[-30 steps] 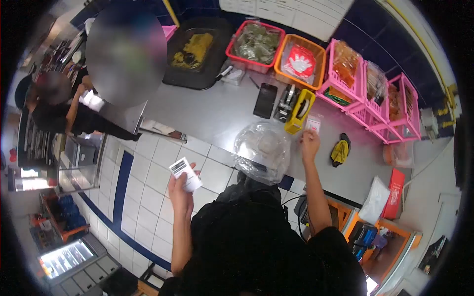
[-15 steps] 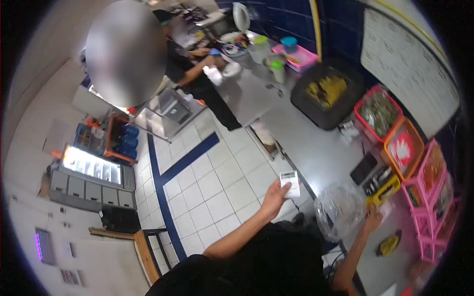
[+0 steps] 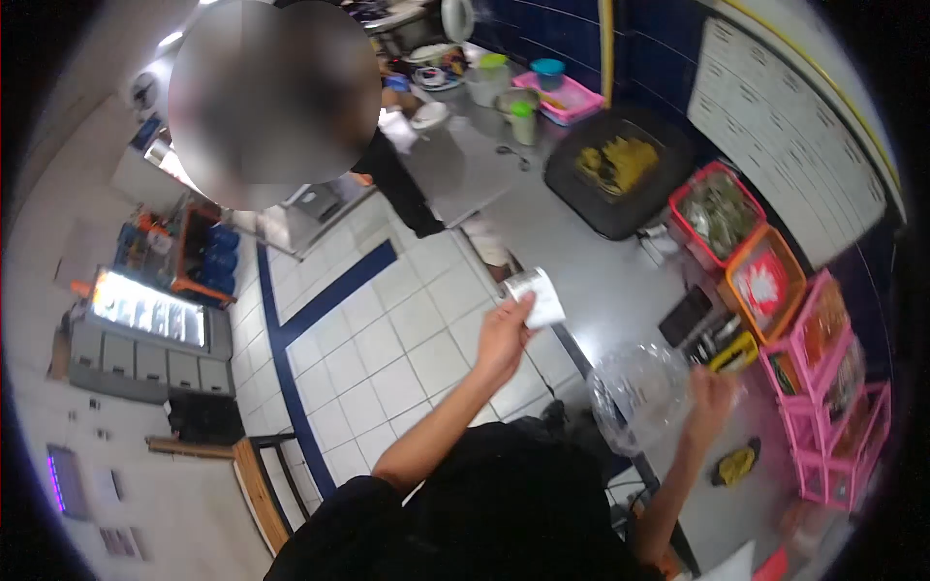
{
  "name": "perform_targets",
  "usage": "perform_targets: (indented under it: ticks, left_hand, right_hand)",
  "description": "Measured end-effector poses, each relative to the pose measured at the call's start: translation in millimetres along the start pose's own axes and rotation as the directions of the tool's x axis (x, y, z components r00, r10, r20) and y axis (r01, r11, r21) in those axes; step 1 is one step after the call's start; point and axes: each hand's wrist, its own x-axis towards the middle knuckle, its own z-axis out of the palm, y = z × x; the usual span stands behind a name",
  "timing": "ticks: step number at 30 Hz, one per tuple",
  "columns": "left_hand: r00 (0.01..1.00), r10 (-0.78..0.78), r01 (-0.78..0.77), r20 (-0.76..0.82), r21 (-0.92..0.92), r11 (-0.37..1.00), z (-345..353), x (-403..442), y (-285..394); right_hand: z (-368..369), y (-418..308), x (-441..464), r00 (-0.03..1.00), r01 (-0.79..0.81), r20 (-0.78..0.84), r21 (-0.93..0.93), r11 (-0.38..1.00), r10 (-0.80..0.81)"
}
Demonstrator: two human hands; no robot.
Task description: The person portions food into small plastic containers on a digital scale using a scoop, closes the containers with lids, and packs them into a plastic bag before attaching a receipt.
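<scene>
My left hand (image 3: 506,334) pinches a white paper slip (image 3: 536,298) with dark print, thumb on top, held up over the edge of the steel counter. My right hand (image 3: 712,392) is curled closed above the counter, at the right edge of a clear plastic bag (image 3: 639,397). What its fingers hold is hidden and slightly blurred. Just beyond that hand lie a yellow-and-black object (image 3: 731,353) and a dark phone (image 3: 686,316).
Orange (image 3: 775,329) and red (image 3: 678,228) bins and pink stacked baskets (image 3: 790,426) line the wall. A black tray (image 3: 576,208) holds yellow food. A dark-and-yellow bundle (image 3: 736,465) lies near me. Another person (image 3: 402,189) stands at the far counter.
My left hand has raised the paper slip and tilted it. My right hand has moved left, away from the yellow object toward the bag. The view has shifted to the right.
</scene>
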Motion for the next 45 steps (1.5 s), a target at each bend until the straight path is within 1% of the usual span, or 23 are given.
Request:
perform_targets:
  ticks: [2,4,6,10,13,15,19,21,22,24,25,28,30,31,32,34,35,37,40,41,42,44,45]
  left_hand:
    - [0.999,0.048,-0.048,0.022,-0.019,0.999,17,-3,6]
    - [0.998,0.054,-0.053,0.041,-0.031,0.998,33,-3,7]
    - [0.997,0.069,-0.067,0.031,-0.045,0.997,50,-9,7]
    - [0.993,0.119,-0.118,0.011,-0.063,0.991,59,-27,2]
    - [0.992,0.126,-0.125,0.024,-0.059,0.99,60,-31,3]
    - [0.993,0.115,-0.114,0.026,-0.06,0.992,56,-34,1]
    - [0.996,0.084,-0.084,0.006,-0.046,0.995,52,-34,-3]
    - [0.997,0.048,-0.045,0.059,-0.047,0.998,55,-37,6]
    - [0.997,0.053,-0.05,0.063,-0.045,0.998,53,-34,9]
    - [0.989,0.013,-0.045,0.145,0.219,0.975,46,-30,15]
    - [0.979,-0.018,-0.055,0.205,0.345,0.937,38,-27,20]
    - [0.919,-0.138,-0.072,0.369,0.502,0.862,37,-31,37]
    - [0.897,-0.184,-0.082,0.401,0.562,0.823,39,-31,41]
    - [0.872,-0.211,-0.121,0.442,0.612,0.782,36,-31,41]
    - [0.844,-0.238,-0.166,0.481,0.656,0.737,35,-29,43]
    - [0.831,-0.256,-0.181,0.493,0.676,0.714,34,-27,43]
    - [0.803,-0.285,-0.186,0.523,0.675,0.714,32,-26,42]
    - [0.773,-0.316,-0.174,0.549,0.664,0.727,35,-30,43]
    - [0.729,-0.373,-0.263,0.574,0.738,0.621,27,-26,41]
    - [0.716,-0.36,-0.271,0.598,0.713,0.647,26,-26,37]
    - [0.709,-0.377,-0.258,0.596,0.716,0.648,27,-27,37]
    - [0.658,-0.464,-0.327,0.593,0.78,0.533,32,-29,38]
    - [0.659,-0.454,-0.357,0.6,0.78,0.514,31,-29,34]
  right_hand:
    - [44,-56,-14,0.965,-0.08,0.262,0.294,0.953,0.0]
    - [80,-70,-20,0.87,-0.122,0.489,0.337,0.934,-0.063]
    - [113,-93,-24,0.77,-0.271,0.634,0.427,0.863,-0.071]
    - [141,-100,-23,0.757,-0.233,0.648,0.389,0.891,-0.084]
    - [153,-90,-20,0.771,-0.265,0.632,0.431,0.862,-0.079]
    - [153,-83,-18,0.739,-0.32,0.673,0.346,0.882,0.004]
    - [148,-72,-20,0.702,-0.392,0.711,0.342,0.854,0.038]
    - [142,-76,-22,0.79,-0.145,0.613,0.204,0.968,-0.011]
    - [133,-75,-14,0.791,-0.141,0.611,0.21,0.968,-0.018]
    - [106,-67,9,0.71,-0.087,0.7,0.194,0.977,-0.076]
    - [96,-70,16,0.713,-0.089,0.697,0.192,0.977,-0.072]
    - [73,-102,41,0.699,-0.036,0.711,0.141,0.989,-0.076]
    - [69,-138,46,0.513,0.182,0.845,0.065,0.981,-0.152]
    - [70,-148,46,0.46,0.234,0.875,0.045,0.971,-0.152]
    - [74,-151,48,0.475,0.235,0.865,0.052,0.971,-0.161]
    - [84,-154,52,0.322,0.475,0.903,0.107,0.874,-0.285]
    - [88,-157,54,0.328,0.478,0.899,0.107,0.872,-0.29]
    - [94,-160,57,0.201,0.526,0.96,0.061,0.848,-0.194]
    - [103,-147,52,0.188,0.434,0.975,0.023,0.901,-0.115]
    - [106,-138,50,0.193,0.414,0.976,0.012,0.91,-0.101]
    - [110,-131,50,0.182,0.459,0.979,-0.006,0.888,-0.088]
    - [113,-126,49,0.185,0.49,0.981,-0.039,0.871,-0.06]
    - [114,-128,46,0.196,0.517,0.98,-0.119,0.848,0.018]
